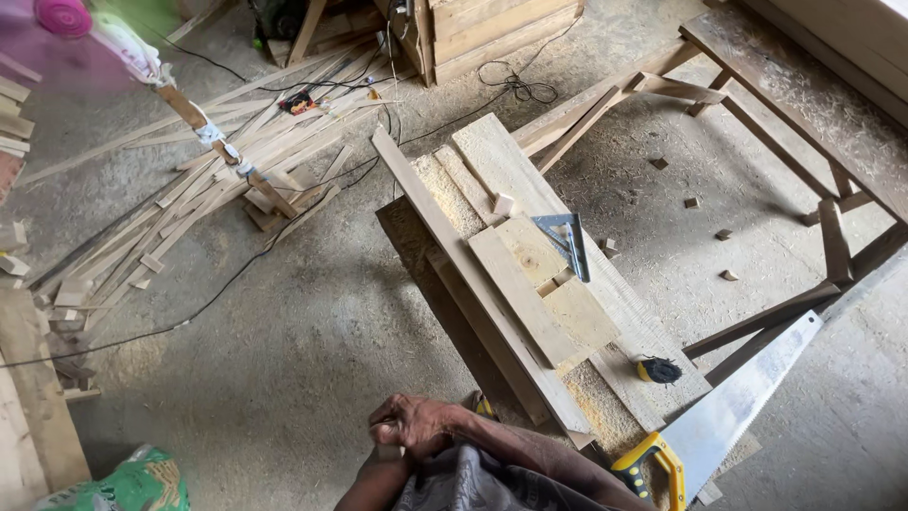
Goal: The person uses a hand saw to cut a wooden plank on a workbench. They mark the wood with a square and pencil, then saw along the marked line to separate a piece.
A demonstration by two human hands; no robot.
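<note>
At frame bottom, hands [411, 426] clasped together, gripping nothing. Nearest: handsaw [728, 416] lying on sawdusty bench [454, 203], handle [653, 466] toward person. Blade thin, whippy, sharp-toothed; take by yellow handle.

Clasped hands [416, 428] hang near a board-stacked workbench [605, 416] bearing a handsaw [728, 416].

A low wooden bench [416, 248] is set mid-floor, with pale wooden boards [530, 284] stacked on it. A grey metal speed square [566, 241] is laid on those boards, and a black-and-yellow tape measure [658, 370] is parked nearer, toward the right edge. A yellow-handled hand saw [728, 416] is leaned at the bench's near right end. Thin wooden offcut strips [208, 199] are scattered on the floor to the left, a bare wooden frame [794, 189] to the right.
</note>
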